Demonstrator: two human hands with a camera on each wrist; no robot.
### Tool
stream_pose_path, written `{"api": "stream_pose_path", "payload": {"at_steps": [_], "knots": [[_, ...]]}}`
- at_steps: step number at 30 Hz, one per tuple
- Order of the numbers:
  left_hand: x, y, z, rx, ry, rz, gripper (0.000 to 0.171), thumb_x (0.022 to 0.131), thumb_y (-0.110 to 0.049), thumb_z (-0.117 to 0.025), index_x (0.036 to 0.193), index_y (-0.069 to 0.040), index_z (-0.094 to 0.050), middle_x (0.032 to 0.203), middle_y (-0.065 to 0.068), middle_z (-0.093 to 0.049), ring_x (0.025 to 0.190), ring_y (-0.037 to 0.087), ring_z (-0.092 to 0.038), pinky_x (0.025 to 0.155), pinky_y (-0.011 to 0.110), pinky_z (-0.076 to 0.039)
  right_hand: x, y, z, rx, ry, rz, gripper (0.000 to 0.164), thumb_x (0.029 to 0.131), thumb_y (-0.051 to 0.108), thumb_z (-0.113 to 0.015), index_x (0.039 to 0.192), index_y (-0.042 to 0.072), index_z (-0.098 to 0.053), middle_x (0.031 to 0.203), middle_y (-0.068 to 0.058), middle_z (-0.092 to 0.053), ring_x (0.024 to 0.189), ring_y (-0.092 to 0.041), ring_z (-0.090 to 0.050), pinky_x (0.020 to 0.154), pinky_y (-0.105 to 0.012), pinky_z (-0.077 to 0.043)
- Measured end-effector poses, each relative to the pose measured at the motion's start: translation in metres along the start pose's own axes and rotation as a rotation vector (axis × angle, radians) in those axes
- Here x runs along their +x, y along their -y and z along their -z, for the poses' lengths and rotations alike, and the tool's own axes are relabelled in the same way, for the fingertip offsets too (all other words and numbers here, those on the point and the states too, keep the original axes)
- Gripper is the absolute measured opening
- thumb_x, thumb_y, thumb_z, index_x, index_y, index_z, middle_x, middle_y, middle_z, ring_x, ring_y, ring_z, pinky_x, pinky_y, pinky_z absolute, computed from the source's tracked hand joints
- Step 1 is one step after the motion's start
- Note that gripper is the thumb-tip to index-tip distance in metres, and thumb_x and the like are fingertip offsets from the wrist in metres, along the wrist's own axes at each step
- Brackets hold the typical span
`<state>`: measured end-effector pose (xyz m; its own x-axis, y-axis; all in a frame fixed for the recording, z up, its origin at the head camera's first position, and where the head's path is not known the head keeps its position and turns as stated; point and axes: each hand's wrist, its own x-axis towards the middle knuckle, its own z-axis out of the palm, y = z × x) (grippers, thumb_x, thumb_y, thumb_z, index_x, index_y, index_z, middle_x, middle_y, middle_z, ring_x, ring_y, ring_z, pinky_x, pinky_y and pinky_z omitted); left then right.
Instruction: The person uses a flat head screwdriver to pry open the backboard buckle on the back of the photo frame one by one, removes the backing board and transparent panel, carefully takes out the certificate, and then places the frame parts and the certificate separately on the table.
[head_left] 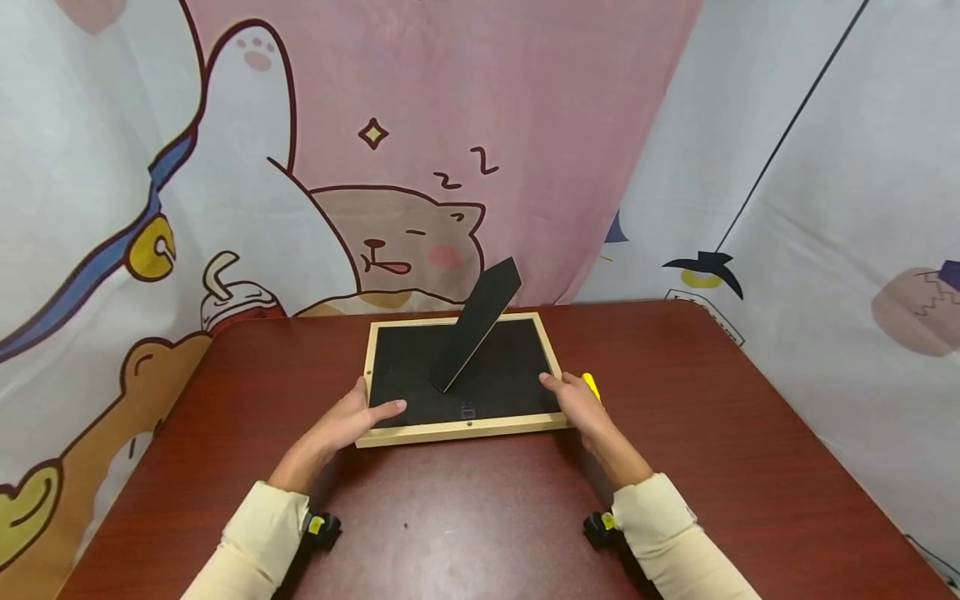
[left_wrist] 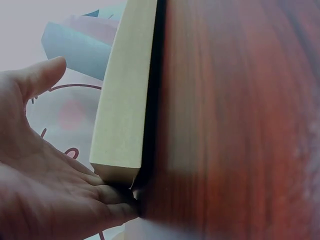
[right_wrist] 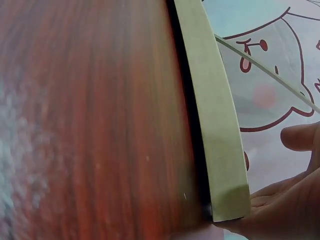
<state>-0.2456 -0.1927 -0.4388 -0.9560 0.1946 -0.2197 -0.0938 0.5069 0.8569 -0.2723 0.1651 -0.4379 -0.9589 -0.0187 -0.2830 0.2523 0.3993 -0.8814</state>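
Left hand: spread, thumb raised over the backing, fingers touching the near-left corner. Gap between thumb and rim in left wrist view, so not pinching.
Frame: between both hands, back up at mid-table toward the far side. Pale rim, wood-like, with a dark strip below the near edge; cannot tell if lifted or flat. Probably light to moderate, stiff, square-edged. Maybe a fragile pane underneath: avoid knocks and twisting.
Backing: black panel inside the rim. Likely thin board, with some give if pressed mid-panel. Poor place to load.
Leg: black strut rising tilted from the backing, free end up and toward the far right. Probably the weakest part, hinge at the foot. Not a handle.
Screw: small and dark, on the near rim. No good as grip.
Best hold: rim at opposite sides, fingers under, thumbs on wood. Smooth finish, maybe slightly slippery; even lift on both sides.
Right hand: spread, thumb above the backing, fingers at the near-right corner. Gap under thumb in right wrist view, so not pinching either.
Yellow thing: just beside right hand, mostly hidden; cannot tell what.
Table: red-brown, glossy; probably easy to slide on.
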Motion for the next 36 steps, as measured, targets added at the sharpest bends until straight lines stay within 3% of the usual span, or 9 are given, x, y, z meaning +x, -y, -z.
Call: {"api": "stream_pose_path", "payload": {"at_steps": [7,13,36], "knots": [[0.0009,-0.0001,-0.002,0.054,-0.012,0.045,0.111,0.089,-0.052,-0.064,0.153,0.003,0.009,0.161,0.025,0.003,0.148,0.041,-0.006,0.116,0.059,-0.012,-0.0008,0.0019,-0.0017,-0.042,0.002,0.0,0.075,0.099,0.039,-0.048,0.152,-0.006,-0.019,0.157,-0.024,-0.024,0.143,-0.041,-0.026,0.113,-0.058,-0.025],[0.0019,-0.0013,-0.0059,0.16,-0.042,0.055,0.111,0.089,-0.049,-0.063,0.149,0.013,0.007,0.157,0.034,0.002,0.146,0.046,-0.008,0.116,0.058,-0.013,0.0023,0.0002,-0.0062,-0.114,-0.023,0.012,0.078,0.098,0.037,-0.05,0.151,-0.008,-0.017,0.157,-0.027,-0.021,0.144,-0.041,-0.024,0.115,-0.054,-0.022],[0.0021,-0.0011,-0.0102,0.295,-0.061,0.091,0.106,0.09,-0.044,-0.063,0.148,0.016,0.002,0.156,0.036,-0.004,0.144,0.048,-0.012,0.114,0.059,-0.017,0.0007,-0.0033,-0.0075,-0.174,-0.026,0.011,0.08,0.098,0.034,-0.05,0.153,-0.007,-0.009,0.158,-0.027,-0.016,0.145,-0.04,-0.02,0.116,-0.055,-0.018]]}}
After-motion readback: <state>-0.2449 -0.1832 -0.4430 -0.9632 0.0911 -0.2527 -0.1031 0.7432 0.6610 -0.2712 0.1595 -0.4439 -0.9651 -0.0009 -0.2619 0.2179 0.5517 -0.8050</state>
